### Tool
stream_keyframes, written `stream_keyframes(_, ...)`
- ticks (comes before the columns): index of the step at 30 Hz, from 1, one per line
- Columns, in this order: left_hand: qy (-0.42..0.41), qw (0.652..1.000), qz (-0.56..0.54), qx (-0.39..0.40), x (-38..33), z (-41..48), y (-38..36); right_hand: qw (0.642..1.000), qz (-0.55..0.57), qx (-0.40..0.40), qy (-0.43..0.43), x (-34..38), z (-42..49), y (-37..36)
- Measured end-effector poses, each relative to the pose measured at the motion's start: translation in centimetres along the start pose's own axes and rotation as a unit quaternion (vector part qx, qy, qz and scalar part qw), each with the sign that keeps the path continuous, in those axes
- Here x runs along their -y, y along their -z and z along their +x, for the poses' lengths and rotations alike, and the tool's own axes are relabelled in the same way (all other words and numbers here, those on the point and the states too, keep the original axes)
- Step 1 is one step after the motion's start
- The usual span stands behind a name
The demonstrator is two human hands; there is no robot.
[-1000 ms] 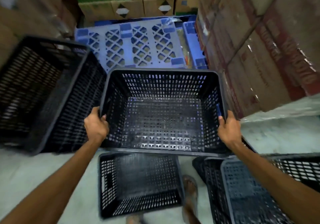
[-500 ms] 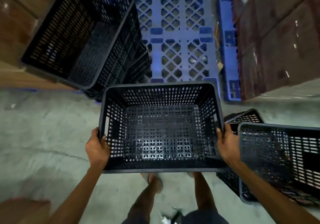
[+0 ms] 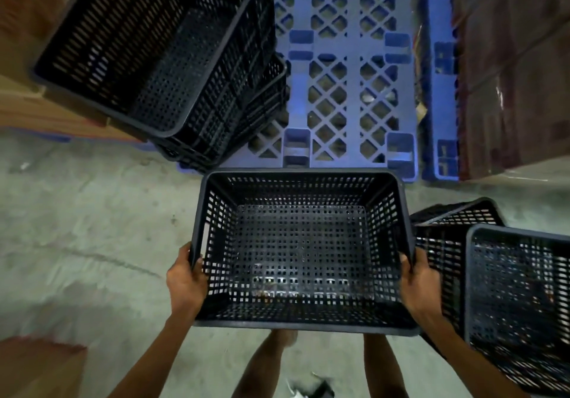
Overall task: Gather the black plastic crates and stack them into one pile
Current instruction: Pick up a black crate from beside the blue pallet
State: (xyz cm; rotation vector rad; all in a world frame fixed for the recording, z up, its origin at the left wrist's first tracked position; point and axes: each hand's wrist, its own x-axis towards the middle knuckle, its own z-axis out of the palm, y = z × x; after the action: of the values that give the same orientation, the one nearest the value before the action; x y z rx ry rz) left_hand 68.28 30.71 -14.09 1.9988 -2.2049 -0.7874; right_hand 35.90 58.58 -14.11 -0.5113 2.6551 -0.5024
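I've backed off: the crate clamped between my left hand and right hand now hangs over bare floor, my legs under it. The blue pallet lies wholly beyond my fingertips, and the stack sits farther up-left.

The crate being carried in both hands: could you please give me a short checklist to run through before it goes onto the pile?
1. Both hands on the carried crate: ok; left hand and right hand grip opposite short walls.
2. Carried crate empty: ok, bare perforated floor.
3. Top of the pile free to receive it: ok, the top crate looks empty.
4. Pile sits squarely: not ok, its crates look tilted and offset, partly on the blue pallet.
5. Crate lined up with the pile: not ok, the pile is ahead to the left.
6. Crates left to gather: ok, visible on the right.
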Motion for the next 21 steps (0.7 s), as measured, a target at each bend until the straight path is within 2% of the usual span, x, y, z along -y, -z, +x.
stream_keyframes(4, -0.026, 0.999, 0.016, 0.030, 0.9, 1.8, -2.5, 1.000, -0.003, 0.008, -0.017, -0.1, 2.1, -1.7)
stream_keyframes(9, 0.016, 1.000, 0.013, 0.013, -0.3, 4.0, -3.0, 1.000, 0.001, -0.011, 0.003, 0.5, 2.8, -2.8)
stream_keyframes(14, -0.008, 1.000, 0.002, 0.028, -0.2, 2.0, -1.6, 0.999, 0.019, 0.011, -0.040, -0.3, 0.4, -2.8)
stream_keyframes(21, 0.017, 1.000, 0.009, 0.024, -0.1, 1.3, -2.4, 0.998, 0.028, 0.010, -0.050, -0.5, -0.2, -3.3)
